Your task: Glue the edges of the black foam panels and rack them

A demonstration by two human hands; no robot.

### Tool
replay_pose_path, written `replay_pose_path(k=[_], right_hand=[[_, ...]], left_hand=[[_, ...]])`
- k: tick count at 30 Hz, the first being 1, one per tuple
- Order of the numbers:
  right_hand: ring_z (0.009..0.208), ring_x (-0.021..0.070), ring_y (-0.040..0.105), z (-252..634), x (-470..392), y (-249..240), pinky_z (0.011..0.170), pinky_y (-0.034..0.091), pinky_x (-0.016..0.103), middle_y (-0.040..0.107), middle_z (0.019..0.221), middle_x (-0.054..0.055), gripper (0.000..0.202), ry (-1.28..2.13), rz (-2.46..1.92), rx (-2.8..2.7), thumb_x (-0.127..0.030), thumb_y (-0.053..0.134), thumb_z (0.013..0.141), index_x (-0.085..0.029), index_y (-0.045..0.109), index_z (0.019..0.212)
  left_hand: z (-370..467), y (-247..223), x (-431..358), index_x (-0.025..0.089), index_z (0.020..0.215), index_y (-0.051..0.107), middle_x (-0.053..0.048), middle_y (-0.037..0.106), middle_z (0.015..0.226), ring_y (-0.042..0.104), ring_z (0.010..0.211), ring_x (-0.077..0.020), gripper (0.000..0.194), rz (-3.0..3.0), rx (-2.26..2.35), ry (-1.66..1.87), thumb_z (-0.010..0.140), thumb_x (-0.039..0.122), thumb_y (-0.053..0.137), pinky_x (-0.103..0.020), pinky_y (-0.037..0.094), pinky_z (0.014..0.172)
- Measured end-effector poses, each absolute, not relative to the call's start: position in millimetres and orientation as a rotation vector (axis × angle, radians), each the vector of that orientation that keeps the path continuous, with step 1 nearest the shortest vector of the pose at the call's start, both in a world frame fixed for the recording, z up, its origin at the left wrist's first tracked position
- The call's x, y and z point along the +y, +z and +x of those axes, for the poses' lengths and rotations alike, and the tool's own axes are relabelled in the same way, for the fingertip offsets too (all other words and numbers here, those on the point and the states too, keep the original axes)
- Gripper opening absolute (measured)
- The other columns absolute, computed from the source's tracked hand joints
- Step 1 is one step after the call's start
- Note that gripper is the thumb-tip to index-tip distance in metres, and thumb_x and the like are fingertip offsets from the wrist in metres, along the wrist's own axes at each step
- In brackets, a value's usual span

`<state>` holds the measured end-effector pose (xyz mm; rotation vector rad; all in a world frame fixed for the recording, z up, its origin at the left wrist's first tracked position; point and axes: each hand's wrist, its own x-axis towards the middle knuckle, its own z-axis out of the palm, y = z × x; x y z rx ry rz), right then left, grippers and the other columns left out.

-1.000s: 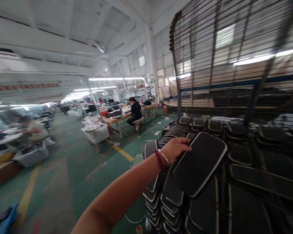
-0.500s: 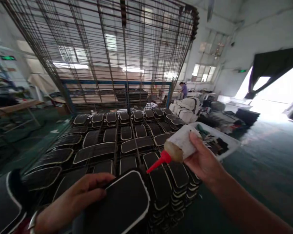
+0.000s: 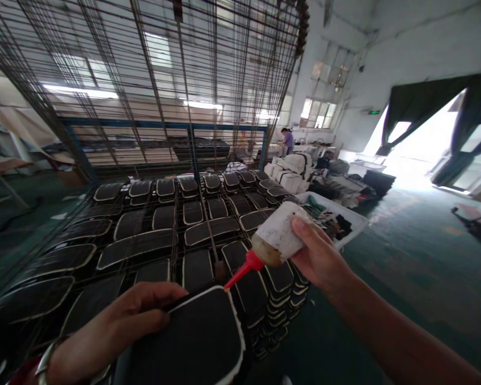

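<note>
My left hand [image 3: 132,321] grips the upper left edge of a black panel [image 3: 188,339], its thumb on top. A white line of glue runs along the panel's rounded rim. In my right hand [image 3: 318,254] is a white squeeze bottle [image 3: 278,235], tilted down to the left, with a yellowish shoulder and a red nozzle [image 3: 244,269]. The nozzle's tip is at the panel's upper right corner, on or just above the white line. The panel's lower part is cut off by the frame.
Many black panels with pale rims [image 3: 138,248] lie in rows on a wire rack, some stacked. A raised wire grid [image 3: 224,64] leans above them. To the right stands a white bin [image 3: 356,222] with scraps. A person in purple [image 3: 287,140] works far back.
The bottle has moved down and left, bringing the nozzle tip from beside the panel to its corner line. My left hand still holds the panel. The view has turned right.
</note>
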<state>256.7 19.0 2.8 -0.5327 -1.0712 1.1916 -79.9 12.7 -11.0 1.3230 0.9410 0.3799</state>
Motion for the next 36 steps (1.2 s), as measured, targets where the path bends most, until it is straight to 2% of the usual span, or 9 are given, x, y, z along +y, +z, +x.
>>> replay_pose_path(k=[5, 10, 13, 19, 22, 27, 33, 36], right_hand=[[0.082, 0.0202, 0.066, 257.6, 13.3, 0.3, 0.071, 0.058, 0.023, 0.07, 0.095, 0.003, 0.029, 1.186, -0.536, -1.09, -0.045, 0.087, 0.089, -0.026, 0.077, 0.108], [0.095, 0.0265, 0.068, 258.5, 5.4, -3.6, 0.09, 0.059, 0.037, 0.07, 0.096, 0.004, 0.03, 1.196, -0.551, -1.102, -0.047, 0.086, 0.089, -0.027, 0.075, 0.109], [0.102, 0.0295, 0.067, 257.0, -0.7, -3.8, 0.096, 0.056, 0.042, 0.071, 0.095, 0.005, 0.03, 1.212, -0.553, -1.095, -0.047, 0.086, 0.09, -0.027, 0.075, 0.109], [0.101, 0.0334, 0.068, 253.1, -9.4, -4.0, 0.091, 0.059, 0.047, 0.072, 0.094, 0.008, 0.035, 1.181, -0.588, -1.047, -0.049, 0.087, 0.088, -0.025, 0.074, 0.109], [0.095, 0.0333, 0.07, 252.4, -9.7, -6.2, 0.087, 0.061, 0.046, 0.072, 0.095, 0.009, 0.034, 1.171, -0.595, -1.006, -0.048, 0.088, 0.087, -0.024, 0.074, 0.106], [0.098, 0.0313, 0.069, 252.8, -3.6, -13.0, 0.091, 0.061, 0.045, 0.072, 0.101, 0.007, 0.031, 1.089, -0.601, -0.908, -0.047, 0.087, 0.088, -0.023, 0.075, 0.103], [0.096, 0.0209, 0.069, 253.7, 8.3, -21.2, 0.084, 0.062, 0.026, 0.072, 0.111, 0.001, 0.029, 0.959, -0.613, -0.761, -0.039, 0.092, 0.085, -0.024, 0.075, 0.103], [0.096, 0.0226, 0.069, 253.0, 9.9, -24.4, 0.081, 0.063, 0.028, 0.072, 0.11, 0.002, 0.033, 0.944, -0.63, -0.748, -0.041, 0.092, 0.085, -0.023, 0.074, 0.106]], left_hand=[[-84.8, -14.3, 16.1, 0.033, 0.108, 0.081, -0.001, 0.083, 0.1, 0.073, 0.085, -0.0206, 0.028, 1.256, 0.924, 0.41, 0.084, 0.028, 0.068, -0.025, 0.057, 0.075], [-88.0, -16.2, 16.6, 0.03, 0.11, 0.081, -0.002, 0.083, 0.097, 0.074, 0.082, -0.0185, 0.028, 1.162, 0.862, 0.42, 0.086, 0.028, 0.069, -0.022, 0.056, 0.072], [-91.0, -17.4, 15.2, 0.031, 0.111, 0.081, -0.001, 0.084, 0.096, 0.074, 0.08, -0.0182, 0.029, 1.124, 0.878, 0.456, 0.086, 0.027, 0.067, -0.023, 0.056, 0.071], [-91.6, -19.9, 14.5, 0.028, 0.097, 0.084, -0.002, 0.084, 0.088, 0.076, 0.073, -0.0236, 0.025, 1.06, 0.994, 0.571, 0.074, 0.029, 0.076, -0.029, 0.058, 0.067], [-87.2, -20.2, 14.1, 0.027, 0.096, 0.083, -0.001, 0.084, 0.09, 0.077, 0.076, -0.0246, 0.025, 0.982, 0.995, 0.618, 0.072, 0.028, 0.078, -0.03, 0.059, 0.068], [-81.8, -21.4, 11.2, 0.028, 0.099, 0.081, 0.001, 0.083, 0.096, 0.077, 0.081, -0.0259, 0.025, 0.874, 0.987, 0.732, 0.074, 0.025, 0.082, -0.032, 0.062, 0.073], [-79.0, -27.8, 11.4, 0.026, 0.102, 0.077, -0.004, 0.082, 0.097, 0.077, 0.082, -0.0253, 0.028, 0.85, 0.909, 0.699, 0.075, 0.023, 0.084, -0.034, 0.063, 0.072], [-75.4, -26.9, 10.4, 0.025, 0.104, 0.076, -0.005, 0.082, 0.095, 0.077, 0.079, -0.0238, 0.031, 0.828, 0.933, 0.733, 0.074, 0.023, 0.086, -0.034, 0.063, 0.072]])
